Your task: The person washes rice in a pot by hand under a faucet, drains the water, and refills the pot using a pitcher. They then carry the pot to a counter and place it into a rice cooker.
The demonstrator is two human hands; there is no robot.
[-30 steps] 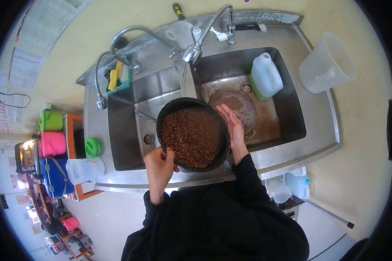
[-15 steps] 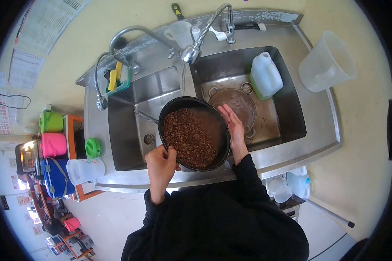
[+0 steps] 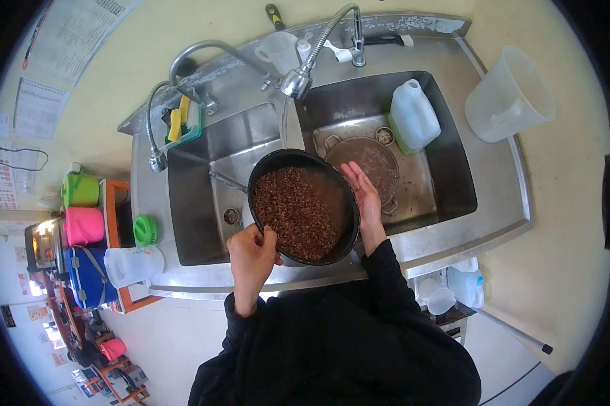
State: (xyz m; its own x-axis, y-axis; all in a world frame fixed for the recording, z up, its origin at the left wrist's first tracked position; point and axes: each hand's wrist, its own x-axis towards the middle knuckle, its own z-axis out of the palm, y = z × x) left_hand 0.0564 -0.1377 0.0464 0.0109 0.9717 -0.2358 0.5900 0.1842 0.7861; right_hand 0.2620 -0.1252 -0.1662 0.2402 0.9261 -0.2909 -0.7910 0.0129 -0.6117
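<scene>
A black pan (image 3: 351, 227), partly filled with wet brown granules (image 3: 295, 213) and murky brown water, is held over the divider between two sink basins. It tilts so the water gathers along its right side. A metal handle (image 3: 228, 181) sticks out to its left. My left hand (image 3: 251, 252) is closed on the near left rim, thumb on top. Against the pan's right side lies my right hand (image 3: 367, 203), fingers stretched out; its contact with the underside is hidden. Behind it in the right basin sits a two-handled pot (image 3: 384, 162) of brownish water.
A pale jug (image 3: 415, 116) stands in the right basin, and a clear pitcher (image 3: 508, 101) is on the right counter. Two flexible faucets (image 3: 296, 84) overhang the basins. A sponge tray (image 3: 191, 125) and a green lid (image 3: 145, 231) lie left of the left basin (image 3: 241, 132).
Almost nothing differs. The pan and both hands have shifted very slightly to the right, and the granules have settled a little differently.
</scene>
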